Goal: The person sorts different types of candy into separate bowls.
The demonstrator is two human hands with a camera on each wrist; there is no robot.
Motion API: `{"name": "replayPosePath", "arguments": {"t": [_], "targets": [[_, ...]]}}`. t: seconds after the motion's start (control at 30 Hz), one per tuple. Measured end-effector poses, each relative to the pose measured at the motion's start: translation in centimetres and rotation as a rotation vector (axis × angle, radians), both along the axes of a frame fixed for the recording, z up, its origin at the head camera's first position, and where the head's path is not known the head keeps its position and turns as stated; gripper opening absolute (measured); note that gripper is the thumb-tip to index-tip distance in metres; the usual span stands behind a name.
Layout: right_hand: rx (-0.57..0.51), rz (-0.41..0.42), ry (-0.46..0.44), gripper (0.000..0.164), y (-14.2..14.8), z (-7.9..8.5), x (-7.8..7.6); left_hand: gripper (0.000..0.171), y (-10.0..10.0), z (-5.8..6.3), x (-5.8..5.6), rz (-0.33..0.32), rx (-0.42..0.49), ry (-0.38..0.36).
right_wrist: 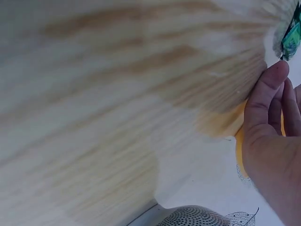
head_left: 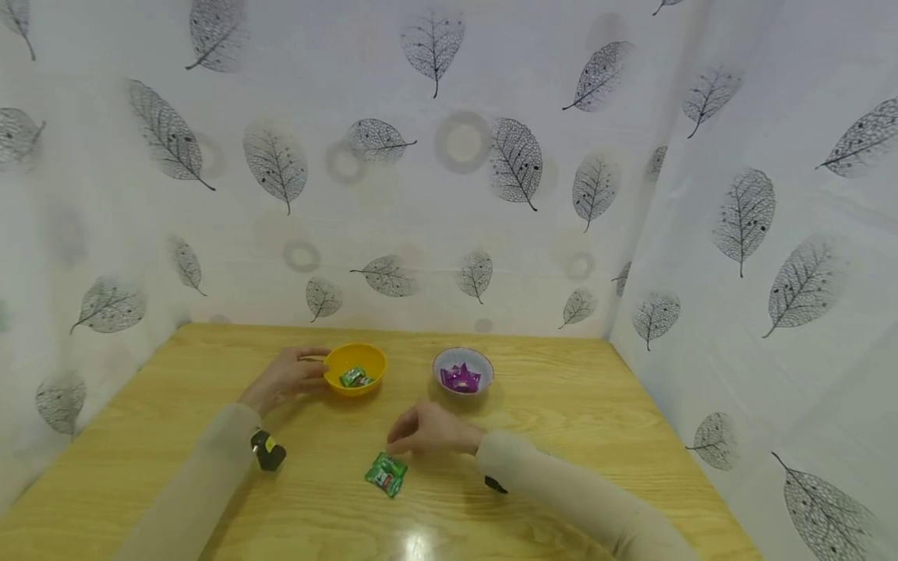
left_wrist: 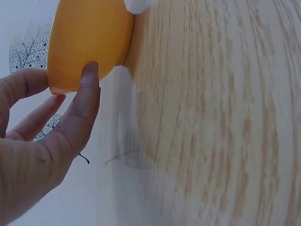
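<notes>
My left hand holds the near-left side of a yellow bowl, thumb against its outer wall and other fingers at the rim. The left wrist view shows this yellow bowl from outside. Inside it lie green-wrapped candies. My right hand hovers low over the table, its bent fingertips right beside more green-wrapped candies on the wood. In the right wrist view, the thumb tip is just below a green wrapper; no wrapper shows between the fingers.
A pale patterned bowl with purple-wrapped candies stands right of the yellow bowl. The wooden table meets a leaf-printed curtain at the back and sides.
</notes>
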State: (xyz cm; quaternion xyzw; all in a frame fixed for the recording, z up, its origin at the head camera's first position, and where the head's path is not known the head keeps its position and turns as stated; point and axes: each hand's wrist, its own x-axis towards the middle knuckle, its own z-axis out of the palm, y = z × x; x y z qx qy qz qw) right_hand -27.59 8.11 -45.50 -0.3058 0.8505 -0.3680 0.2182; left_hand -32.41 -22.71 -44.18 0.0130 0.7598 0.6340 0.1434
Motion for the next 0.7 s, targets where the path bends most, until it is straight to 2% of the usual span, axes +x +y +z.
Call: {"name": "replayPosePath", "arguments": {"t": [0.2,0.4,0.7], "targets": [[0.027,0.024,0.04,0.015,-0.2,0.1,0.9,0.055,0.0,0.1,-0.1,-0.004,0.004,-0.016],[0.079,0.038,0.104,0.024,-0.7,0.1,1.8,0.054,-0.1,0.0,0.0,-0.006,0.02,-0.021],[0.113,0.034,0.129,0.027,-0.7,0.0,1.6,0.054,-0.1,-0.1,-0.3,-0.005,0.015,-0.013]]}}
